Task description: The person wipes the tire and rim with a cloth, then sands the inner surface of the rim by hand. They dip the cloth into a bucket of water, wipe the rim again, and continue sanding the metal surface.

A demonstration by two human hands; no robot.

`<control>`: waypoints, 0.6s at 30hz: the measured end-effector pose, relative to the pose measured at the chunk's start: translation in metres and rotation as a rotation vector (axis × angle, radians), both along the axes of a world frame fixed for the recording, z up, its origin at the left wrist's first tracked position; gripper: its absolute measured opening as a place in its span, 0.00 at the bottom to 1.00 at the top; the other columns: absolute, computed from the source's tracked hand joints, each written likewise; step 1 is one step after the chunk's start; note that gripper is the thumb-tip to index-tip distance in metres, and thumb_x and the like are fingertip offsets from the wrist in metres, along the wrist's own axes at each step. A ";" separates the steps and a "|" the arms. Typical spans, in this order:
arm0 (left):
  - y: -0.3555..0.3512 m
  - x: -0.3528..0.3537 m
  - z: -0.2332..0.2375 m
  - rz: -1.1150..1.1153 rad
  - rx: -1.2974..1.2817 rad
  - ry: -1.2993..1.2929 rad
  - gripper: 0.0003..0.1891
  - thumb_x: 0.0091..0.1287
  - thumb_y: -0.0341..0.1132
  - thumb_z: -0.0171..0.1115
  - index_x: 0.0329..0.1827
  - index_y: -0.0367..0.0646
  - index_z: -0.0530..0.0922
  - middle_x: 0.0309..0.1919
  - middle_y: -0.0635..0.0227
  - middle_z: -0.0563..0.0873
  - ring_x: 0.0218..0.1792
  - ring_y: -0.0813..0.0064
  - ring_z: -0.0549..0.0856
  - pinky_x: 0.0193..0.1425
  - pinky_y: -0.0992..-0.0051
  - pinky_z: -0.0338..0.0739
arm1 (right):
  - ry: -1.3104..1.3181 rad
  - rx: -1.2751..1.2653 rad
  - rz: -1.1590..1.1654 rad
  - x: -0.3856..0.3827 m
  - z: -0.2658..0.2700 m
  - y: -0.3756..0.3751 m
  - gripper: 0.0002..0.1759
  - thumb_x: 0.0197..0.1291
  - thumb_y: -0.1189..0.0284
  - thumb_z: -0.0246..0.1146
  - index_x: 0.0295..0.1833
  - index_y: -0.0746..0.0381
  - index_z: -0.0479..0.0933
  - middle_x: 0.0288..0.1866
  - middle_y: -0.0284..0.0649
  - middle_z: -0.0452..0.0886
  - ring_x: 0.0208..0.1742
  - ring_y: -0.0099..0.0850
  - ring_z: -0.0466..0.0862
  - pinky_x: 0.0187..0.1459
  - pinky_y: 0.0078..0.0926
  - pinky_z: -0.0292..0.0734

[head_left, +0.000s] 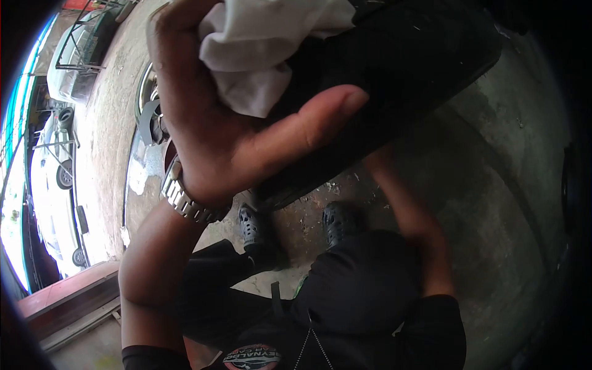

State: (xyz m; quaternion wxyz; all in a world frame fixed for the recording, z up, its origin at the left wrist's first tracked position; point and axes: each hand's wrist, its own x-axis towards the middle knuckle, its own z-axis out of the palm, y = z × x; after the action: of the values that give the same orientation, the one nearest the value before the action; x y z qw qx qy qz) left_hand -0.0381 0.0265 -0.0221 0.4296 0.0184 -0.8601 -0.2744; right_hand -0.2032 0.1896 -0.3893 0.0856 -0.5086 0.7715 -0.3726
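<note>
A large dark panel (407, 74), smooth and black, fills the upper part of the view at a slant. My left hand (228, 139) is at its left side, the thumb stretched across the dark surface. Bunched between the thumb and fingers is a white cloth (253, 55), which lies against the panel; the fingertips run out of the frame at the top. A metal watch (185, 200) circles the left wrist. From the right, my right forearm (410, 209) reaches up beneath the panel, which hides the hand and its fingers.
My dark clogs (336, 222) stand on a stained concrete floor (487, 179) with small bits of debris. Behind my left arm is a round metal-rimmed object (148, 92). Parked vehicles (68, 68) and a reddish ledge (68, 287) appear at the left.
</note>
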 end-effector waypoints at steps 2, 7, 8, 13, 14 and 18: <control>-0.002 0.001 -0.001 0.003 -0.010 -0.001 0.55 0.52 0.49 0.85 0.76 0.37 0.58 0.65 0.52 0.76 0.65 0.61 0.78 0.70 0.60 0.73 | 0.012 -0.004 0.063 -0.003 0.005 0.000 0.16 0.56 0.76 0.63 0.51 0.59 0.84 0.47 0.46 0.87 0.53 0.45 0.87 0.61 0.52 0.76; -0.002 0.000 -0.002 -0.012 -0.021 -0.001 0.55 0.52 0.49 0.85 0.76 0.37 0.58 0.65 0.52 0.76 0.65 0.61 0.78 0.70 0.60 0.73 | 0.077 -0.008 0.130 0.017 0.003 -0.009 0.12 0.60 0.74 0.62 0.49 0.59 0.84 0.46 0.46 0.87 0.52 0.46 0.87 0.57 0.58 0.76; -0.002 0.000 -0.003 -0.008 -0.021 -0.006 0.55 0.52 0.49 0.85 0.76 0.37 0.58 0.65 0.52 0.76 0.65 0.61 0.78 0.70 0.60 0.73 | 0.128 0.008 0.077 0.033 -0.012 -0.012 0.11 0.61 0.74 0.61 0.48 0.59 0.84 0.46 0.46 0.87 0.52 0.46 0.87 0.57 0.59 0.76; -0.003 0.001 -0.002 -0.012 -0.021 -0.007 0.55 0.52 0.49 0.85 0.76 0.37 0.58 0.64 0.51 0.76 0.65 0.61 0.78 0.69 0.59 0.73 | 0.241 -0.061 0.092 0.049 0.001 -0.005 0.06 0.59 0.74 0.62 0.40 0.57 0.84 0.45 0.47 0.86 0.52 0.48 0.86 0.57 0.59 0.76; -0.002 0.001 -0.001 -0.017 -0.025 -0.007 0.55 0.52 0.49 0.85 0.76 0.37 0.58 0.64 0.51 0.76 0.65 0.61 0.78 0.69 0.59 0.73 | 0.173 -0.067 0.060 0.017 0.004 -0.005 0.06 0.58 0.74 0.62 0.39 0.57 0.83 0.44 0.47 0.86 0.52 0.48 0.86 0.57 0.58 0.76; -0.003 0.000 0.001 -0.018 -0.025 -0.010 0.55 0.52 0.48 0.85 0.76 0.38 0.58 0.64 0.51 0.76 0.65 0.61 0.78 0.69 0.59 0.73 | 0.128 0.000 0.059 0.073 0.003 -0.009 0.02 0.55 0.73 0.64 0.34 0.56 0.81 0.39 0.44 0.86 0.50 0.46 0.86 0.54 0.55 0.77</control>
State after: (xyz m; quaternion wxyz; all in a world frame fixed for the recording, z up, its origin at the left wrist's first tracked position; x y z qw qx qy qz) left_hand -0.0381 0.0233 -0.0214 0.4231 0.0067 -0.8658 -0.2672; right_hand -0.1304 0.1810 -0.3859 0.0471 -0.5539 0.7600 -0.3367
